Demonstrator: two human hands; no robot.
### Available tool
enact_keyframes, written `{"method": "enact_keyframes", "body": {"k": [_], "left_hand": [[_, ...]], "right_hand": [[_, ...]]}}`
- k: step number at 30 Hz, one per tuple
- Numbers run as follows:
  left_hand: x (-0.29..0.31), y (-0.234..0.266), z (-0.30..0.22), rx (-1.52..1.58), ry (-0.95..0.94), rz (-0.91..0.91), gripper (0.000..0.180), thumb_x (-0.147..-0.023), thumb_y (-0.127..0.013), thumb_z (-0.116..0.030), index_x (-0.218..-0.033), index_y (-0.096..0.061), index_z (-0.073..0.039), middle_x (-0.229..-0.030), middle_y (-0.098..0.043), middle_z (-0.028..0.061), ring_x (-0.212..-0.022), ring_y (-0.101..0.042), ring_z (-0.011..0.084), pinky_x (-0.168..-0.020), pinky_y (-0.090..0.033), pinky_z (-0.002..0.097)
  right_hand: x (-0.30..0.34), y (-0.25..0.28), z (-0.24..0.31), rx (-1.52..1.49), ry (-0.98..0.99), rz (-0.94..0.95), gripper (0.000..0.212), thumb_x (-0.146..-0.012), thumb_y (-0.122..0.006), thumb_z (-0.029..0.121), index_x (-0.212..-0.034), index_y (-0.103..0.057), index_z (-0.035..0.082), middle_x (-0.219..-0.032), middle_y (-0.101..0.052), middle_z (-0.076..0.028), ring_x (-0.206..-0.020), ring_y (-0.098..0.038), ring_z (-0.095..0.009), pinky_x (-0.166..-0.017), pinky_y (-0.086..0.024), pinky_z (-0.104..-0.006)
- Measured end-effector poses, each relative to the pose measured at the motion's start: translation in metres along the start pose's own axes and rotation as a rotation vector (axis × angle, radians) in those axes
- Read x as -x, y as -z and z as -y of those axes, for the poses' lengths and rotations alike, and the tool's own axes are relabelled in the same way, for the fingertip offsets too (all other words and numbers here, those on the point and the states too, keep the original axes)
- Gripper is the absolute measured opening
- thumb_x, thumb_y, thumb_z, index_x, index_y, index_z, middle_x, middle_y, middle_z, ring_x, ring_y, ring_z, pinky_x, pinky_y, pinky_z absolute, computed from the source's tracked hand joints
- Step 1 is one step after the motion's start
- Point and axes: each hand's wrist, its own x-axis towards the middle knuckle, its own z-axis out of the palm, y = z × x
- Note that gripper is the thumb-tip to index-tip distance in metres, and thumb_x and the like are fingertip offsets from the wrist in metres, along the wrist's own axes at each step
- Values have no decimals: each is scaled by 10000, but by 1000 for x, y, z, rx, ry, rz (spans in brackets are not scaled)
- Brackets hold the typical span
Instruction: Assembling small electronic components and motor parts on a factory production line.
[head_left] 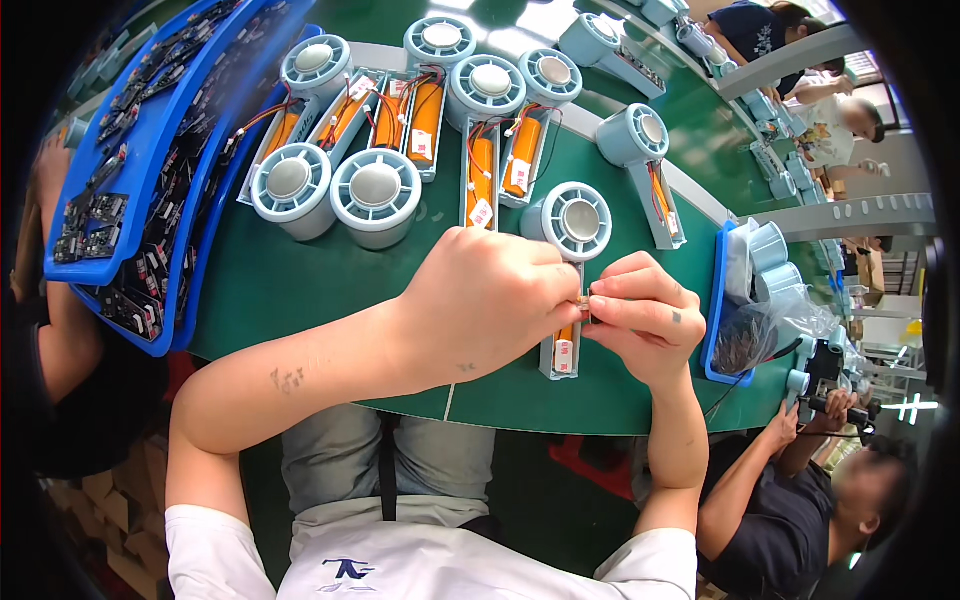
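My left hand [490, 300] and my right hand [648, 318] meet fingertip to fingertip over the open handle of a pale blue handheld fan [580, 222]. Both are closed in a pinch on a tiny pale part [584, 302] between them, mostly hidden by the fingers, so its kind does not show. The fan lies with its round slotted head away from me and its handle toward me. Below my fingers, an orange battery [564, 350] with a white label sits inside the handle. My left hand covers part of the handle's left side.
Several similar fans [376, 195] with opened handles, orange batteries and loose wires lie across the green table [300, 290]. Stacked blue trays [165, 225] of circuit boards stand at left. A blue bin [716, 300] with parts is at right. A co-worker [790, 490] sits at lower right.
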Motion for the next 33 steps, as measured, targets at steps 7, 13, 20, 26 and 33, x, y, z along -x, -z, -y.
{"method": "enact_keyframes", "body": {"k": [7,13,20,26,33], "left_hand": [[-6,7,0,185,40,44,184,-723,-838,-81,-887,-759,-52,-834,-742,77,-731,-728,216,-619,-575,285],[-10,13,0,175,57,126,198,-729,-837,-84,-914,-775,-54,-803,-745,80,-704,-725,210,-614,-566,280],[-15,14,7,175,15,180,143,-804,-781,-200,-789,-719,-72,-691,-671,71,-630,-660,255,-610,-522,361],[-13,12,9,51,-108,90,188,-836,-770,-231,-881,-690,-68,-731,-643,63,-611,-657,258,-580,-530,355],[-1,6,-11,-436,15,45,319,-856,-766,-260,-1073,-627,-70,-829,-606,72,-609,-655,254,-542,-535,351]], "right_hand": [[4,-3,2,-216,-114,-28,368,-643,-908,18,-985,-774,4,-908,-695,-94,-780,-653,-219,-678,-539,-319],[3,-4,5,-264,-138,-28,369,-644,-914,17,-983,-771,-1,-905,-696,-102,-785,-657,-214,-679,-536,-310],[0,0,5,-251,-148,19,363,-650,-910,14,-983,-766,-4,-915,-701,-106,-798,-663,-214,-678,-536,-301],[5,-6,2,-246,-84,-76,354,-671,-888,-30,-997,-751,-8,-944,-690,-111,-805,-665,-193,-678,-546,-290],[15,-5,-6,30,-203,-327,360,-761,-779,-142,-1086,-682,-23,-1095,-617,-129,-906,-644,-183,-765,-548,-288]]}}
